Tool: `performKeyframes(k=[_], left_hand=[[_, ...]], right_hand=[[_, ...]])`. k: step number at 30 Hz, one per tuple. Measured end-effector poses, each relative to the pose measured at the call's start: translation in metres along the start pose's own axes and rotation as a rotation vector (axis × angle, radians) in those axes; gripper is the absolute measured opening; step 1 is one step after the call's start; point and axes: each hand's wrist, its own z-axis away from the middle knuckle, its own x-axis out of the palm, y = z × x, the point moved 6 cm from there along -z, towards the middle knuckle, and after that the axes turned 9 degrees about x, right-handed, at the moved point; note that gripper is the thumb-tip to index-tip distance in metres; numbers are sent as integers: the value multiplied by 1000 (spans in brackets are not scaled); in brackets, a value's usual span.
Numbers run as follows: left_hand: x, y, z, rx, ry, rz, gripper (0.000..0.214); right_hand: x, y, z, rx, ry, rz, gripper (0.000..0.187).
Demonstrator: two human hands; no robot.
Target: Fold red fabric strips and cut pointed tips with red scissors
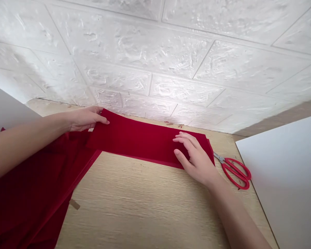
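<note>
A long strip of dark red fabric (142, 140) stretches across the wooden table, with another layer showing along its lower edge and right end. My left hand (84, 119) pinches the strip's upper left corner between thumb and fingers, lifting that end slightly. Over the strip's right part rests my right hand (194, 155), fingers spread and lightly bent, holding nothing. Whether its fingertips press on the cloth I cannot tell. Red-handled scissors (235, 172) lie just right of the strip, their blades partly hidden beneath the fabric's end.
A large heap of red cloth (28, 190) covers the table's left side, under my left forearm. Behind stands a white brick-patterned wall (150, 52). White panels flank the wooden table (134, 207), the right panel (287, 173) close to the scissors. A small brown scrap (74, 204) lies near the heap.
</note>
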Motion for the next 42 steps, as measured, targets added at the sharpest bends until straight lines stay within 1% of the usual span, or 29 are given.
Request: performKeyframes(k=[3, 5, 6, 8, 9, 10, 11, 12, 13, 15, 16, 17, 19, 20, 22, 24, 28, 31, 33, 35, 37, 39, 42], left_hand=[[-10, -1, -6, 0, 58, -93, 42], [-16, 3, -6, 4, 126, -194, 48], [-17, 7, -4, 12, 173, -275, 53], [-13, 26, 4, 82, 288, -558, 59], [-4, 41, 10, 169, 334, -786, 56], [11, 58, 17, 285, 373, -1027, 50], [32, 73, 23, 413, 357, -1184, 43], [59, 83, 27, 527, 270, -1244, 37], [87, 90, 30, 627, 140, -1246, 31], [141, 100, 33, 767, -65, -1163, 26], [166, 104, 32, 832, -144, -1146, 24], [189, 106, 31, 913, -195, -1158, 23], [222, 110, 25, 1044, -217, -1195, 26], [233, 110, 20, 1075, -222, -1206, 27], [248, 109, 11, 1101, -225, -1215, 27], [256, 107, 6, 1128, -213, -1231, 25], [263, 102, 5, 1210, -176, -1285, 20], [265, 98, 6, 1249, -153, -1294, 23], [263, 99, 9, 1291, -95, -1254, 22], [259, 103, 12, 1346, -10, -1175, 18], [255, 108, 17, 1396, 59, -1098, 16], [254, 112, 20, 1426, 85, -1064, 15], [256, 114, 24, 1473, 82, -1057, 13]], right_hand=[[-7, 8, 10, -76, 75, 60, 32], [-18, 19, 18, -92, 167, 92, 28], [-26, 28, 21, -73, 234, 105, 25], [-44, 48, 30, 39, 396, 135, 20], [-53, 60, 34, 121, 471, 148, 18], [-60, 71, 38, 205, 531, 158, 17], [-65, 80, 41, 276, 567, 163, 16], [-67, 86, 42, 322, 581, 167, 16], [-68, 91, 43, 341, 581, 173, 17], [-65, 92, 41, 311, 542, 193, 18], [-62, 91, 39, 277, 506, 206, 19], [-58, 89, 37, 246, 467, 217, 20], [-50, 88, 35, 220, 398, 213, 23], [-48, 88, 34, 226, 374, 201, 24], [-47, 91, 35, 271, 358, 162, 26], [-48, 95, 36, 337, 355, 112, 29], [-55, 104, 41, 473, 360, -46, 34], [-57, 112, 44, 566, 370, -198, 39], [-57, 116, 45, 606, 365, -255, 43], [-56, 117, 44, 590, 348, -251, 43], [-55, 115, 42, 540, 323, -204, 43], [-55, 114, 40, 502, 308, -167, 44], [-55, 113, 40, 480, 315, -167, 48]])
